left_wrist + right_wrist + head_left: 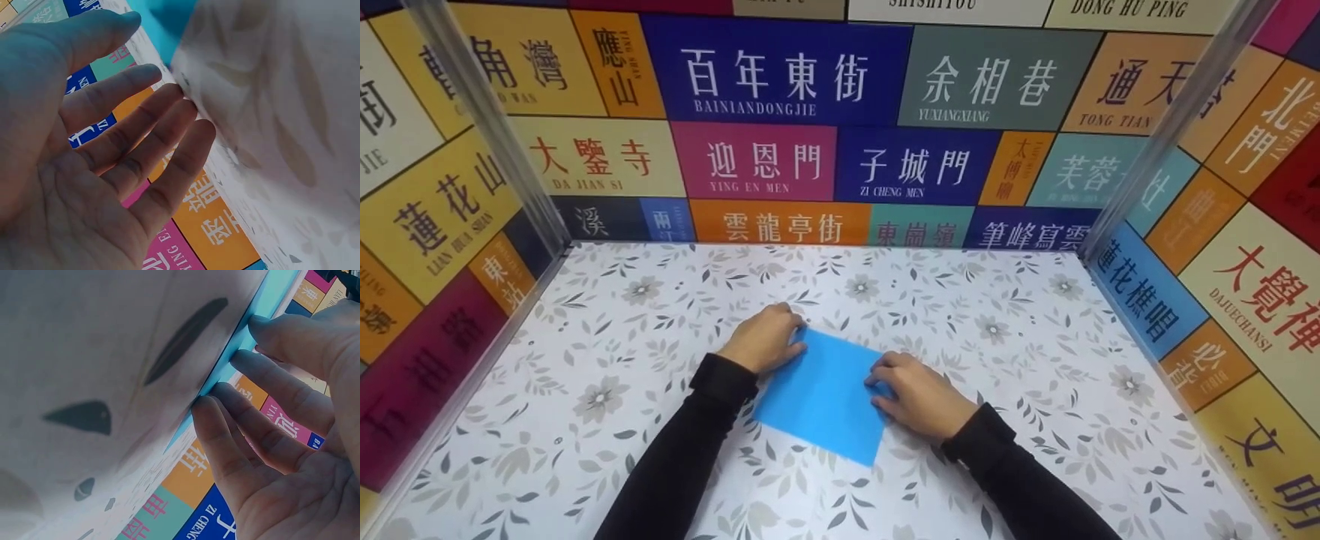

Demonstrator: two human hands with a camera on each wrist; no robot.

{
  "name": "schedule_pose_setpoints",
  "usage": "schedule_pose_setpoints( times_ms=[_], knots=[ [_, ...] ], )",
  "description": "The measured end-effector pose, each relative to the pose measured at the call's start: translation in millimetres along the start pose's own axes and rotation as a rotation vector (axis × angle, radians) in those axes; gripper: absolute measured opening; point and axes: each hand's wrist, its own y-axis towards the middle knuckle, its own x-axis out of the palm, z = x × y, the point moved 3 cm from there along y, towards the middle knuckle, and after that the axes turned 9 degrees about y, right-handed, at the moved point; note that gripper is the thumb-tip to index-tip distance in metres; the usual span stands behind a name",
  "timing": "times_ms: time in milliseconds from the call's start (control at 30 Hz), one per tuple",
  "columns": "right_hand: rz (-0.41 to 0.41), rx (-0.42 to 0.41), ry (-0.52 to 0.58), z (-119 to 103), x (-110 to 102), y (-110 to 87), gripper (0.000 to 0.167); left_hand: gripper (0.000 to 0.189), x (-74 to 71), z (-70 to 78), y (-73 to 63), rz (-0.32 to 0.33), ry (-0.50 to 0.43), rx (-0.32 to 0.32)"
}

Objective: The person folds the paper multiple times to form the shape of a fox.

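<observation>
A square sheet of blue paper (825, 397) lies turned at a slant on the patterned tabletop. At its upper left edge is my left hand (765, 339); the left wrist view shows the fingers (169, 146) extended, with the thumb (107, 39) apart from them and nothing gripped. The fingertips are down by the tabletop beside the blue sheet. My right hand (919, 394) rests on the sheet's right edge. In the right wrist view its thumb and fingertips (205, 410) touch the blue strip of paper, spaced apart and not pinching it.
A white tabletop (990, 292) with grey leaves and flowers spreads around the sheet. Coloured panels with Chinese lettering form the back wall (780, 75) and both sides. Clear upright edges (1155, 142) stand at the back corners.
</observation>
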Motion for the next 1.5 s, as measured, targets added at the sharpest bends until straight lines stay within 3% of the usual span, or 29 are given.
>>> schedule_pose_setpoints(
  times_ms=[333, 767, 1067, 1367, 1500],
  knots=[
    [-0.028, 0.033, -0.027, -3.1, -2.4, -0.7, 0.022, 0.049, 3.5, -2.5, -2.7, -0.026, 0.01, -0.009],
    [-0.034, 0.075, -0.018, -1.5, 1.4, 0.6, 0.024, 0.047, 5.2, -3.0, -2.1, -0.048, 0.008, -0.006],
    [-0.036, 0.076, -0.014, -2.2, 0.5, 1.5, 0.023, 0.042, 2.2, -1.8, -3.6, -0.048, -0.014, -0.022],
    [-0.011, 0.021, -0.028, -2.6, 0.1, 1.1, 0.022, 0.032, -0.3, -0.3, -8.4, 0.005, -0.053, 0.003],
    [-0.01, 0.025, -0.023, -3.3, -0.6, -0.3, 0.021, 0.034, 0.1, 1.4, -8.7, -0.019, -0.059, 0.0]
  ],
)
